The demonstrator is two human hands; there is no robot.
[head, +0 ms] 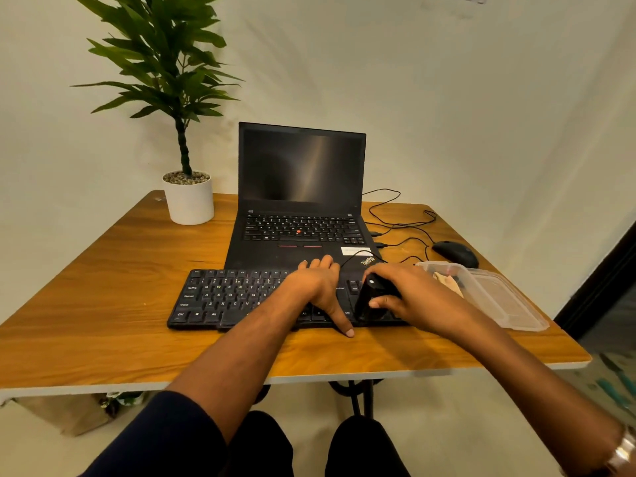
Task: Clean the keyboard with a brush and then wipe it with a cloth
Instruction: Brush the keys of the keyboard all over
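1. My left hand lies flat across the middle of the black keyboard, fingers spread, grip apart, thumb tip down on the tabletop at the near edge.
2. My right hand has its grip clamped on a black brush, set against the keyboard's right end.
3. The keyboard sits near the front of the warm wood-grain tabletop, just before an open laptop with a dark screen.
4. A clear plastic container sits to the right; whether the cloth is inside, I cannot tell.
5. Mouse and cables behind it; potted plant back left; plain pale walls; pale floor.
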